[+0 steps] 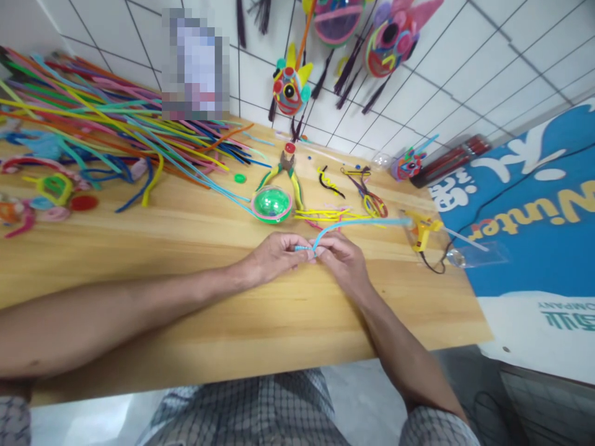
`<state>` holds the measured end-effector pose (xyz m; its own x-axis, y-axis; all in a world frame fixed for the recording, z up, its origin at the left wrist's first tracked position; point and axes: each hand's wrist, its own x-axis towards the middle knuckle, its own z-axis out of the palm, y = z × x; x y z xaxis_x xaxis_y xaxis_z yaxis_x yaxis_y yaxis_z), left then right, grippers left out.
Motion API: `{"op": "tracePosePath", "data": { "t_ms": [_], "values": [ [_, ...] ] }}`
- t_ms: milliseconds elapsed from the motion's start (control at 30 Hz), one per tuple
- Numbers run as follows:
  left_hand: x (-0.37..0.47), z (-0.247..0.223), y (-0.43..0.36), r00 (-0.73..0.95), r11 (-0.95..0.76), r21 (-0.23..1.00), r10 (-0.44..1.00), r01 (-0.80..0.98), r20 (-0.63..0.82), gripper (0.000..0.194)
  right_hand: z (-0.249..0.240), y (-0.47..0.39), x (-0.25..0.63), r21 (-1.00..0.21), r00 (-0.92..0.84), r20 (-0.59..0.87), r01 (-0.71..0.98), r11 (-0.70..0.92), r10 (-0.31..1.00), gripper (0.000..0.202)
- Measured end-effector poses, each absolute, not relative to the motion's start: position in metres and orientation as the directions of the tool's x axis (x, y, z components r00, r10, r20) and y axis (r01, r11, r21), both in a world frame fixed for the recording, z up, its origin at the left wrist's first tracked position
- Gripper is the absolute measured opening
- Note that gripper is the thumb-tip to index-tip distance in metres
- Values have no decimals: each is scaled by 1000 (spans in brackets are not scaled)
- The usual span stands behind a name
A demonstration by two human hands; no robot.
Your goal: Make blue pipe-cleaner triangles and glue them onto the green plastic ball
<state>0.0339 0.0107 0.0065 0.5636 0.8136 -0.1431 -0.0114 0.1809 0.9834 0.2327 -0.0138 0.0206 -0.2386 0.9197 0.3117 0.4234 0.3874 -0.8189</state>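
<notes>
Over the wooden table, my left hand [277,255] pinches a short, tightly coiled part of a light blue pipe cleaner [357,222]. My right hand [343,259] touches it at the same spot, fingers closed on the pipe cleaner where its long free end rises and curves off to the right. Just beyond my hands sits a green half-sphere with a pink rim [272,204]. Pliers with green and yellow handles [287,168] lie behind it. Several short yellow pipe cleaners [325,215] lie just past my fingertips.
Many colourful pipe cleaners [106,111] are heaped at the back left. A yellow glue gun [426,230] with a black cord lies at the right, near scissors [372,198]. Decorated masks [289,91] hang on the white grid wall. The table's front edge [260,373] is near me.
</notes>
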Motion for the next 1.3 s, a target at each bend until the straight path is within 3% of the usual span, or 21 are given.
{"op": "tracePosePath", "data": {
  "t_ms": [133, 367, 633, 800, 1100, 1300],
  "values": [
    [32, 2, 10, 559, 94, 995, 826, -10, -73, 26, 22, -14, 232, -774, -270, 357, 450, 446, 894, 16],
    [33, 2, 7, 581, 27, 999, 813, 38, -44, 24, 25, -19, 230, -758, -177, 345, 527, 385, 922, 11],
    [34, 4, 9, 514, 90, 996, 855, -7, -74, 23, 27, -22, 230, -535, -312, 560, 570, 623, 767, 14],
    [35, 9, 12, 472, 187, 970, 876, -153, -95, 27, 22, -19, 232, -416, -360, 648, 571, 708, 671, 17],
    [36, 15, 9, 511, 360, 884, 842, -297, -171, 34, 20, -23, 237, -510, -303, 565, 603, 613, 768, 21],
    [37, 14, 8, 520, 431, 828, 829, -359, -207, 40, 19, -20, 238, -458, -333, 598, 605, 652, 729, 20]
  ]
}}
